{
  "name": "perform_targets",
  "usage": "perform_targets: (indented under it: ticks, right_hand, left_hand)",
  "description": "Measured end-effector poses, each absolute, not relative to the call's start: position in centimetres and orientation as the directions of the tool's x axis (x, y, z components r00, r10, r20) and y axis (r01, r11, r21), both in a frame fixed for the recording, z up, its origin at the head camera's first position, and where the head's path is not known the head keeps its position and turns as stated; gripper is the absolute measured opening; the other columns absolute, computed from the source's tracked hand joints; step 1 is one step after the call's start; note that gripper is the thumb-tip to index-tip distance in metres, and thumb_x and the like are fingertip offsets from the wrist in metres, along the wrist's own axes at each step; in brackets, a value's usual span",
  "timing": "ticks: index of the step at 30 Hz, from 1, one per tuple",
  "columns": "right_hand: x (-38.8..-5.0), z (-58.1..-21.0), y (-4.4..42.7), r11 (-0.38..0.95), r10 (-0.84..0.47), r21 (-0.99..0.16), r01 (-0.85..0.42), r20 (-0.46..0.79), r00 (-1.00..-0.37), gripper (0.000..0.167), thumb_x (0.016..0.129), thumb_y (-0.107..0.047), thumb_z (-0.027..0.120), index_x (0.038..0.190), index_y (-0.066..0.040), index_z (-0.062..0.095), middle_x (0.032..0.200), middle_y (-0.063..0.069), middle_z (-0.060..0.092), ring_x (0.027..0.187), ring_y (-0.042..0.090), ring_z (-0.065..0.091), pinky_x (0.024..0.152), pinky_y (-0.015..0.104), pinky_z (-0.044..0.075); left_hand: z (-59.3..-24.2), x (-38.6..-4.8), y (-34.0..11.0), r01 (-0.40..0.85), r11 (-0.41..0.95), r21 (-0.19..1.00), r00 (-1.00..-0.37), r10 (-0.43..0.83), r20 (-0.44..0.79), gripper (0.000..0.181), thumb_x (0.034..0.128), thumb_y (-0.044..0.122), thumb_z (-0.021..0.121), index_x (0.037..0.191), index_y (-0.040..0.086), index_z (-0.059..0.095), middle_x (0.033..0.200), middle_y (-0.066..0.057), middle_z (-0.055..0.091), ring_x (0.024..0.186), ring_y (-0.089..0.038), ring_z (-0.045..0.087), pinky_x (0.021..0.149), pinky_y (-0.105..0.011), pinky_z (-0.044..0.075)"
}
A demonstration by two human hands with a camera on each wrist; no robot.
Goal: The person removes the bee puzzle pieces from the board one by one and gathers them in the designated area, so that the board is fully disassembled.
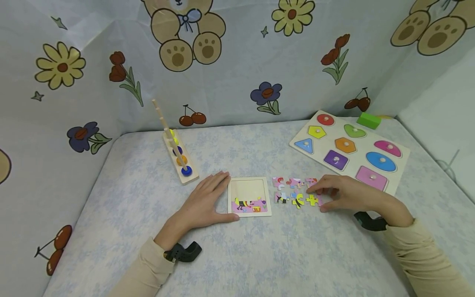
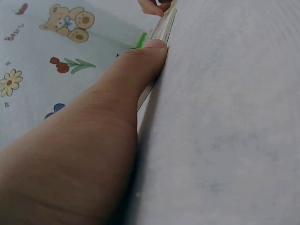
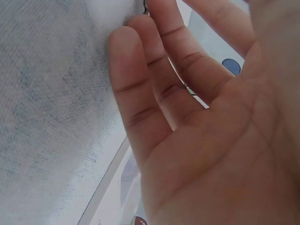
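Observation:
A small square wooden puzzle tray [image 1: 248, 181] lies in the middle of the table, its bottom strip filled with a pink-and-yellow picture. My left hand [image 1: 202, 202] rests against its left side, fingers straight, with the thumb on the lower left corner. Loose jigsaw pieces lie in two rows right of the tray, among them a yellow-and-black piece [image 1: 298, 199]. Over the right end of these rows, my right hand [image 1: 343, 193] has its fingertips down by a pink piece with a yellow cross [image 1: 312, 200]. Its fingers are loosely bent, thumb apart; they partly hide the end pieces.
Behind my right hand lies a shape board [image 1: 323, 140] with coloured knobbed shapes, a green block [image 1: 369, 121] at its far edge. Back left stands a wooden base with an upright rod and coloured discs [image 1: 186, 170]. A printed cloth [image 1: 230, 82] hangs behind the table.

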State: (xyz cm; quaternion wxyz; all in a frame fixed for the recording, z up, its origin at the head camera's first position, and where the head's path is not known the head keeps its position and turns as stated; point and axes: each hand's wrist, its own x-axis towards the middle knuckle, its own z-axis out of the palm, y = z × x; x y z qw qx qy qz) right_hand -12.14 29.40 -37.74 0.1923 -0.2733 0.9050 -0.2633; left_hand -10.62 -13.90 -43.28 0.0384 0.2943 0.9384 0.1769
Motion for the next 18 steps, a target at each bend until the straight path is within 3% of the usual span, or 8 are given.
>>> perform_targets:
  ticks: [10,18]
  right_hand:
    - [-12.3,-37.6,28.9,0.693,-0.582,-0.575,-0.435,-0.091,-0.808,0.050,0.083,-0.031,0.087,0.130,-0.020,0.072,0.111,-0.012,0.069,0.096,0.009,0.061,0.081,0.023,0.058]
    - [-12.5,-37.3,27.5,0.680,-0.595,-0.545,-0.491,-0.019,-0.803,0.050,0.085,-0.028,0.087,0.132,-0.019,0.071,0.105,-0.009,0.066,0.094,0.011,0.061,0.080,0.025,0.058]
  left_hand:
    - [-43.3,-10.6,-13.9,0.538,0.765,0.354,-0.824,0.566,0.027,0.117,0.0812,0.076,0.069,0.164,0.007,0.024,0.172,-0.008,0.021,0.160,-0.024,0.016,0.130,-0.047,0.016]
    - [-43.2,-10.6,-13.9,0.535,0.765,0.357,-0.826,0.564,0.030,0.117,0.0809,0.076,0.070,0.164,0.007,0.024,0.172,-0.008,0.022,0.160,-0.024,0.017,0.130,-0.048,0.016]
